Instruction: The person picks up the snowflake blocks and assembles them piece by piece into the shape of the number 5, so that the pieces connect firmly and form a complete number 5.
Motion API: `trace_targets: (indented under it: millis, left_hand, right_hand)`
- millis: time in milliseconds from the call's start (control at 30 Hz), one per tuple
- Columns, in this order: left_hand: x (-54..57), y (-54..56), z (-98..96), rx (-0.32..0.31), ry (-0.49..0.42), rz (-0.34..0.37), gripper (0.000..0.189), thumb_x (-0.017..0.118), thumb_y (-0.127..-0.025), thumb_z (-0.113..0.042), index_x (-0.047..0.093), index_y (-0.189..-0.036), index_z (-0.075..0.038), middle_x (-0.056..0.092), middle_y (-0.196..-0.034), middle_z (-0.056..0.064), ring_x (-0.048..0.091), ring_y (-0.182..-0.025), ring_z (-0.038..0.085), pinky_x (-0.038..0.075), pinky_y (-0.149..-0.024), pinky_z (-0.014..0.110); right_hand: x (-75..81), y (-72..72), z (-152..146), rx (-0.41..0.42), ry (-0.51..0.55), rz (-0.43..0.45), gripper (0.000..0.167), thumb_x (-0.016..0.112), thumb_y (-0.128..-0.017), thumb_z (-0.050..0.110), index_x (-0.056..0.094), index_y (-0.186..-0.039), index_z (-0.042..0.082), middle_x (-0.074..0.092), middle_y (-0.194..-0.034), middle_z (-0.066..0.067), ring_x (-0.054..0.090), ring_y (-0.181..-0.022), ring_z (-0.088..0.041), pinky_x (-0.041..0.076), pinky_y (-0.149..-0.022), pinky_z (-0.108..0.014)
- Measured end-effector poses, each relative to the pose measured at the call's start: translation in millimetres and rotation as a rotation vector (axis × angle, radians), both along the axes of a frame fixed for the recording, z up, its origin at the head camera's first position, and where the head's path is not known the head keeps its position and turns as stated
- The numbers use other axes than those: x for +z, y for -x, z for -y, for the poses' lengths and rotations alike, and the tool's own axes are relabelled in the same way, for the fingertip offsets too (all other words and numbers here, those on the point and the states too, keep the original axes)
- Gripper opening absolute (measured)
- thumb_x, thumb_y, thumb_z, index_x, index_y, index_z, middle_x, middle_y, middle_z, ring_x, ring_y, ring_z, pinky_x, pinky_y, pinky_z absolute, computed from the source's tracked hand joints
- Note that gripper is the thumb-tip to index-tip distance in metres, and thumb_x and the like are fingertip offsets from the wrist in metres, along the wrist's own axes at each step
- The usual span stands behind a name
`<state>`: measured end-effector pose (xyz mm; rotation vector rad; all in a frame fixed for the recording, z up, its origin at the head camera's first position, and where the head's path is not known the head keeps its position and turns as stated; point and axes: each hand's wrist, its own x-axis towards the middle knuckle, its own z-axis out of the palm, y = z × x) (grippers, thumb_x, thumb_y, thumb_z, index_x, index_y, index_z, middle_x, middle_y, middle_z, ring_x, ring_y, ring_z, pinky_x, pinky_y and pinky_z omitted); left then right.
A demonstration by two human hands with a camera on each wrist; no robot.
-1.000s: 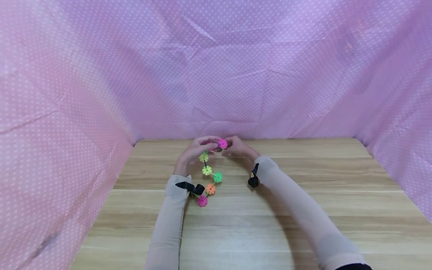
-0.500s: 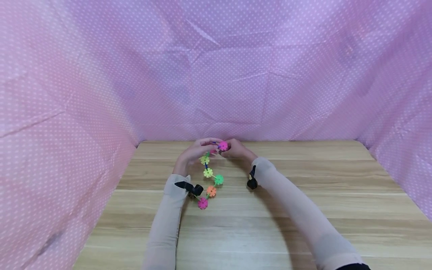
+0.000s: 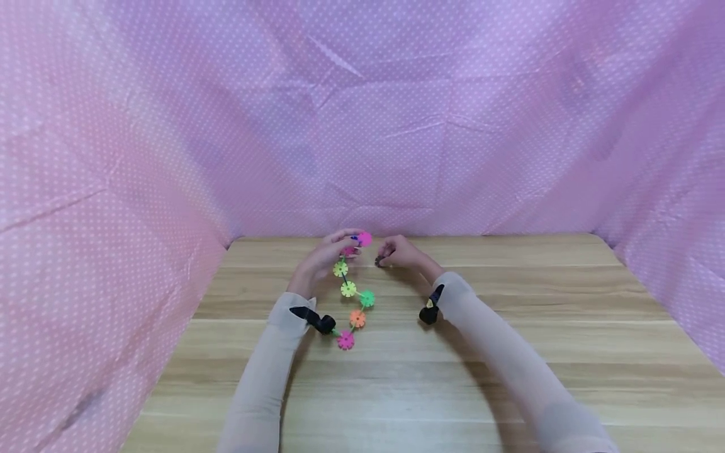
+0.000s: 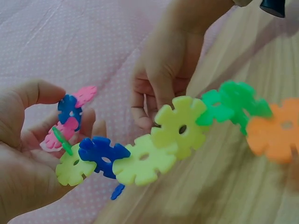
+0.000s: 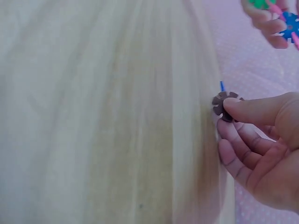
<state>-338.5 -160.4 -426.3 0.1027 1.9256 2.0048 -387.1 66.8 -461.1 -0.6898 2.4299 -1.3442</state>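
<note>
My left hand (image 3: pixel 324 259) holds a chain of interlocking snowflake discs (image 4: pixel 145 169), its thumb and fingers about the blue disc (image 4: pixel 69 111) near the pink end disc (image 3: pixel 365 239). From there the chain hangs toward me through yellow, green and orange discs (image 3: pixel 357 319) to a pink disc (image 3: pixel 346 340). My right hand (image 3: pixel 403 253), a little to the right and apart from the chain, pinches a brown snowflake disc (image 5: pixel 217 103) between thumb and fingers. In the left wrist view the chain hides part of the right fingertips.
A wooden table (image 3: pixel 453 377) lies under both hands, with a pink dotted cloth (image 3: pixel 425 157) behind its far edge. A small blue piece (image 5: pixel 222 86) shows beyond the brown disc. Black wrist cameras sit on both sleeves.
My right hand, earlier close against the pink end disc, has drawn away to the right and slightly down with the brown disc. The chain's pink end has shifted slightly left.
</note>
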Motion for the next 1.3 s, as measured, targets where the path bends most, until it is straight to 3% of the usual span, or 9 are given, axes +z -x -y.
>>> trace_targets:
  millis: [200, 367, 500, 600, 700, 867, 1000, 1100, 1300]
  left_hand:
    - [-4.7, -3.2, -13.2, 0.116, -0.08, 0.005, 0.038, 0.055, -0.104, -0.014, 0.055, -0.141, -0.008, 0.062, -0.115, 0.004, 0.061, -0.101, 0.017, 0.037, -0.12, 0.056]
    - [-9.3, -5.3, -29.3, 0.234, -0.169, 0.004, 0.036, 0.055, -0.103, -0.013, 0.056, -0.14, -0.009, 0.061, -0.111, 0.005, 0.059, -0.091, 0.011, 0.049, -0.106, 0.042]
    - [-14.9, -6.8, -41.4, 0.287, -0.224, -0.024, 0.034, 0.058, -0.102, -0.011, 0.058, -0.136, -0.007, 0.06, -0.102, 0.001, 0.057, -0.089, 0.012, 0.048, -0.106, 0.045]
    - [-18.8, -6.7, -45.4, 0.28, -0.232, -0.045, 0.034, 0.057, -0.102, -0.009, 0.056, -0.136, -0.004, 0.058, -0.104, 0.001, 0.057, -0.09, 0.013, 0.046, -0.111, 0.051]
    - [-23.3, -5.5, -44.9, 0.267, -0.216, -0.048, 0.032, 0.057, -0.103, -0.009, 0.057, -0.134, -0.004, 0.059, -0.108, 0.005, 0.059, -0.091, 0.014, 0.047, -0.111, 0.051]
    - [-28.3, -3.9, -41.3, 0.208, -0.205, -0.037, 0.029, 0.057, -0.103, -0.01, 0.058, -0.132, -0.006, 0.06, -0.119, 0.02, 0.062, -0.095, 0.023, 0.045, -0.112, 0.056]
    - [-28.1, -3.0, -39.8, 0.168, -0.208, -0.03, 0.029, 0.057, -0.103, -0.01, 0.057, -0.131, -0.004, 0.06, -0.12, 0.021, 0.063, -0.099, 0.029, 0.042, -0.115, 0.06]
    - [-26.0, -2.2, -39.7, 0.147, -0.188, -0.033, 0.028, 0.058, -0.102, -0.01, 0.057, -0.13, -0.004, 0.062, -0.115, 0.017, 0.063, -0.101, 0.03, 0.042, -0.115, 0.059]
    - [-21.5, 0.5, -41.4, 0.116, -0.183, -0.035, 0.027, 0.06, -0.101, -0.01, 0.057, -0.127, -0.004, 0.063, -0.106, 0.011, 0.059, -0.105, 0.034, 0.041, -0.115, 0.061]
  right_hand:
    - [1.1, -6.5, -12.5, -0.074, 0.123, 0.077, 0.023, 0.071, -0.086, -0.008, 0.068, -0.108, -0.008, 0.072, -0.092, -0.014, 0.062, -0.073, -0.012, 0.058, -0.066, -0.027]
    - [8.4, -10.4, -21.0, -0.163, 0.224, 0.123, 0.027, 0.074, -0.086, -0.003, 0.07, -0.113, -0.008, 0.074, -0.093, -0.011, 0.066, -0.075, -0.013, 0.062, -0.072, -0.03]
    - [15.3, -13.8, -24.4, -0.207, 0.259, 0.094, 0.027, 0.076, -0.088, 0.002, 0.069, -0.113, -0.006, 0.073, -0.092, -0.007, 0.068, -0.082, -0.019, 0.061, -0.08, -0.037]
    - [19.8, -16.0, -25.7, -0.231, 0.297, 0.062, 0.025, 0.075, -0.089, 0.003, 0.069, -0.112, -0.005, 0.072, -0.09, -0.002, 0.069, -0.088, -0.026, 0.058, -0.088, -0.051]
    - [23.0, -17.5, -26.5, -0.241, 0.351, 0.036, 0.025, 0.075, -0.089, 0.002, 0.068, -0.111, -0.008, 0.072, -0.089, -0.003, 0.07, -0.084, -0.022, 0.058, -0.091, -0.054]
    - [22.8, -18.5, -25.9, -0.243, 0.393, -0.019, 0.024, 0.076, -0.087, -0.002, 0.068, -0.108, -0.011, 0.074, -0.094, -0.013, 0.068, -0.076, -0.009, 0.063, -0.082, -0.035]
    - [19.5, -20.0, -24.3, -0.232, 0.416, -0.057, 0.023, 0.076, -0.086, -0.005, 0.068, -0.106, -0.013, 0.072, -0.101, -0.027, 0.067, -0.075, -0.007, 0.059, -0.075, -0.019]
    - [18.0, -21.9, -23.0, -0.217, 0.43, -0.079, 0.021, 0.075, -0.086, -0.006, 0.068, -0.105, -0.014, 0.071, -0.104, -0.031, 0.067, -0.077, -0.006, 0.059, -0.075, -0.017]
    - [19.3, -24.2, -20.9, -0.242, 0.424, -0.126, 0.016, 0.075, -0.087, -0.005, 0.07, -0.101, -0.01, 0.073, -0.102, -0.025, 0.068, -0.078, -0.004, 0.06, -0.076, -0.019]
